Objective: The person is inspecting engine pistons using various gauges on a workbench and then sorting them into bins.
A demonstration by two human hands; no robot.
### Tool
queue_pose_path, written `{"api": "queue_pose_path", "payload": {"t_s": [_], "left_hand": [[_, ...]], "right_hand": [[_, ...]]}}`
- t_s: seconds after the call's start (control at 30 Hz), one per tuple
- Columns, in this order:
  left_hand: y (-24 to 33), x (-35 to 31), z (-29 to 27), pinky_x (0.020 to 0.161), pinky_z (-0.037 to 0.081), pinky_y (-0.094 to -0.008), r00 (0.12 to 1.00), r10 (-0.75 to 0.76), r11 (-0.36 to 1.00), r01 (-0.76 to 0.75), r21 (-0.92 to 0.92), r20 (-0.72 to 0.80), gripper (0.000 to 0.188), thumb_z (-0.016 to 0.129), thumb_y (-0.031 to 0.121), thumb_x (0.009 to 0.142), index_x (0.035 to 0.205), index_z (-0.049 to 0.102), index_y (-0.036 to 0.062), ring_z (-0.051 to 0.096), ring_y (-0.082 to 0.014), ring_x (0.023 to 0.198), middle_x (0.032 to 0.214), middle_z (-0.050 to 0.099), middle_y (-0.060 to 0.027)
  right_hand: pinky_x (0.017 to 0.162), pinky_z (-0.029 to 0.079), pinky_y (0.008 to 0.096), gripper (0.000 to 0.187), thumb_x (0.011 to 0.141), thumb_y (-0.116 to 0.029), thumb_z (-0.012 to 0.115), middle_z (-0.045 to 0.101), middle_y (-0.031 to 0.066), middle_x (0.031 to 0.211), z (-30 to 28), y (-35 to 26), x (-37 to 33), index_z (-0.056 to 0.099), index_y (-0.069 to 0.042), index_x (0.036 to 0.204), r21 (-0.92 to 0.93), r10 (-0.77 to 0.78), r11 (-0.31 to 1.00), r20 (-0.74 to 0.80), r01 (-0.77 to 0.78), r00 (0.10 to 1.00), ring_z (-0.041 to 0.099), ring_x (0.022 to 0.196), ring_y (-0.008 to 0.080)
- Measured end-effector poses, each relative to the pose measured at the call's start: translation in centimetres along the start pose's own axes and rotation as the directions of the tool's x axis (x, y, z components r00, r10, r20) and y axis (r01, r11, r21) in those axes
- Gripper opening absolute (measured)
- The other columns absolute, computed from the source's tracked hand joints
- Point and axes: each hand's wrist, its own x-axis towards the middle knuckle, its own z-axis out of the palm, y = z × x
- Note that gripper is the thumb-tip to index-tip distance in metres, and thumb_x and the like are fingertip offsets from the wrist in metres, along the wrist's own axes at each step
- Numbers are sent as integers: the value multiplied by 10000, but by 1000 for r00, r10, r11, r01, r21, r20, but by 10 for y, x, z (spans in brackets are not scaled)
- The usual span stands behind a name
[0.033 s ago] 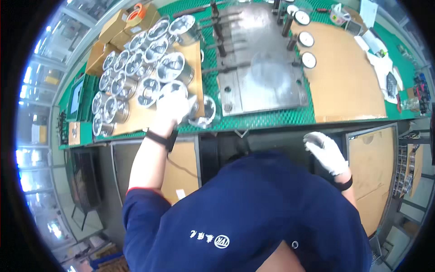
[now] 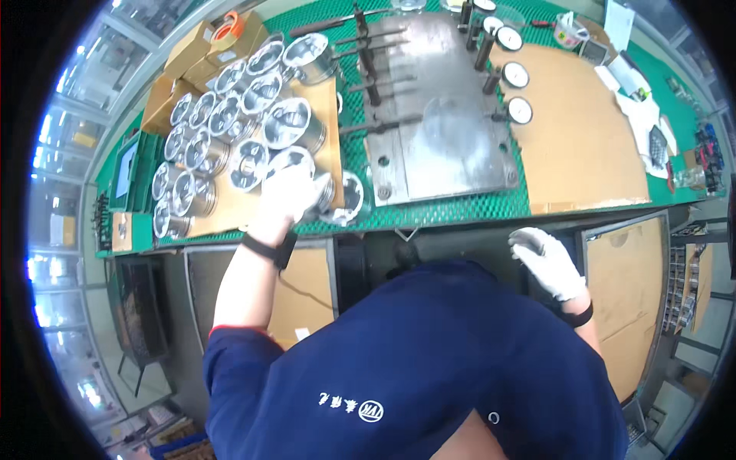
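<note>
In a white glove, my left hand (image 2: 291, 196) is closed on a metal piston (image 2: 290, 159) at the near right of a group of pistons. The piston's rim shows beyond the glove, while some of the fingers are hidden. Another piston (image 2: 353, 198) lies just right of that hand, at the cardboard's edge on the green mat. Several more shiny pistons (image 2: 289, 123) stand in rows on a cardboard sheet (image 2: 230, 201). My right hand (image 2: 547, 264), gloved in white too, hangs in front of the bench with its fingers loosely apart and nothing in it.
A steel plate (image 2: 452, 146) bears rods and stands with round dial gauges (image 2: 520, 110). To its right lies a cardboard sheet (image 2: 583, 146). Small boxes (image 2: 188, 50) with an orange tape roll (image 2: 228, 28) stand at the back left. The bench's front edge runs between my hands.
The whole view has shifted slightly. Against the bench, my left hand stays on the same piston, and my right hand hangs in nearly the same place.
</note>
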Motion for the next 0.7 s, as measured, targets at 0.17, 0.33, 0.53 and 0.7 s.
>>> {"api": "queue_pose_path", "payload": {"t_s": [0.17,0.33,0.53,0.7], "left_hand": [[4,-15,-50,740,506,-336,955,-145,655,289,-698,259,403,602,382,911,1043,637,3,652,-223,828,947,679,-135],[63,-21,-81,789,451,-243,971,-1,-147,237,-960,240,347,597,286,959,1122,627,-19,547,-68,879,962,634,-10],[110,-5,-72,885,448,-258,981,83,-528,190,-827,173,406,585,297,973,1207,576,-34,575,-93,966,1098,640,-46],[128,8,-51,952,445,-294,944,258,-566,322,-759,208,421,529,280,998,1278,520,-34,574,-128,1052,1151,635,-67]], "right_hand": [[917,494,310,459,885,-157,688,624,133,1194,31,-36,40,520,20,1275,259,-6,966,109,-23,994,616,1044,182],[1091,364,390,1207,699,-222,846,285,236,1500,77,-103,93,-5,-16,1530,103,-419,907,289,408,861,383,1347,303],[1135,263,393,1295,620,-102,743,304,171,1488,67,-110,102,-200,-86,1507,405,-519,810,159,424,840,336,1382,276],[1119,309,396,1201,646,-96,773,400,163,1431,35,-105,104,-43,-56,1527,5,-631,774,101,633,769,400,1343,263]]}}
